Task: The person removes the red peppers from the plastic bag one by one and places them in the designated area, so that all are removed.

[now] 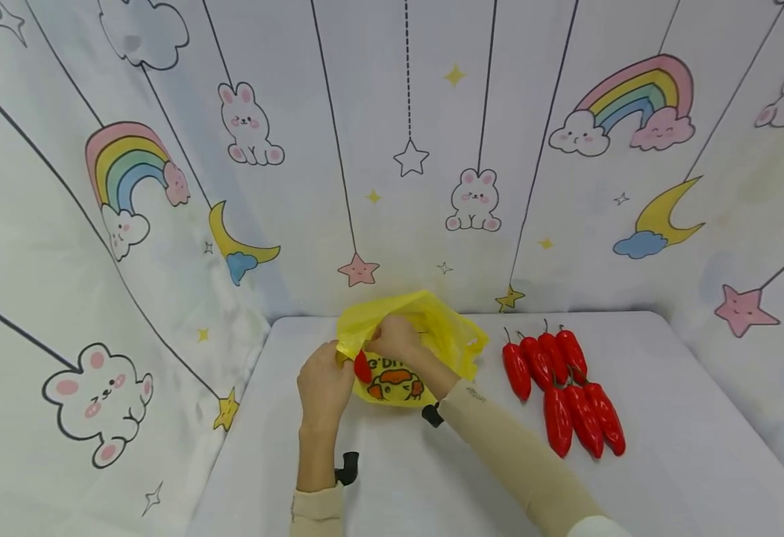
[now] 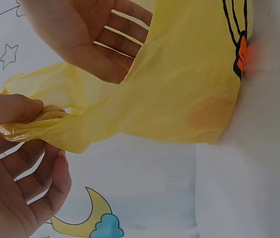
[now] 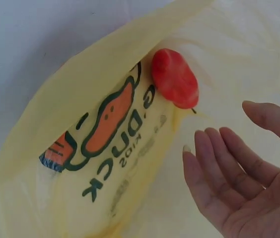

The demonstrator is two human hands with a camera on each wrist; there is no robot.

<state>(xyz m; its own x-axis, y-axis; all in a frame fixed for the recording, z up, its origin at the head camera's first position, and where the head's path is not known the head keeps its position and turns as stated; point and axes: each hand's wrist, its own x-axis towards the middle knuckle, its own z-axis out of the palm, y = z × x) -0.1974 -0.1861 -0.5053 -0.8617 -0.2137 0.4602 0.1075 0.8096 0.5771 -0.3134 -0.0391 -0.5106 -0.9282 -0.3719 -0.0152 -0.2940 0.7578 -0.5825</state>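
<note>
My left hand (image 1: 324,382) pinches the edge of a yellow plastic bag (image 1: 455,328) between thumb and fingers; the left wrist view shows the gathered plastic (image 2: 35,128) there. My right hand (image 3: 249,173) is inside the bag's mouth, its fingers loosely bent and holding nothing. Apart from those fingertips, a red chili pepper (image 3: 175,78) with a short dark stem is inside the bag, near the printed duck (image 3: 109,116). The head view shows part of a red pepper (image 1: 362,367) near my left fingers. Whether other things lie deeper in the bag is hidden.
Several red chili peppers (image 1: 556,365) lie in two rows on the white table (image 1: 653,477), right of the bag. Behind the table hangs a white cloth (image 1: 378,112) printed with rabbits, rainbows and stars. Black wrist mounts (image 1: 347,468) show at both forearms.
</note>
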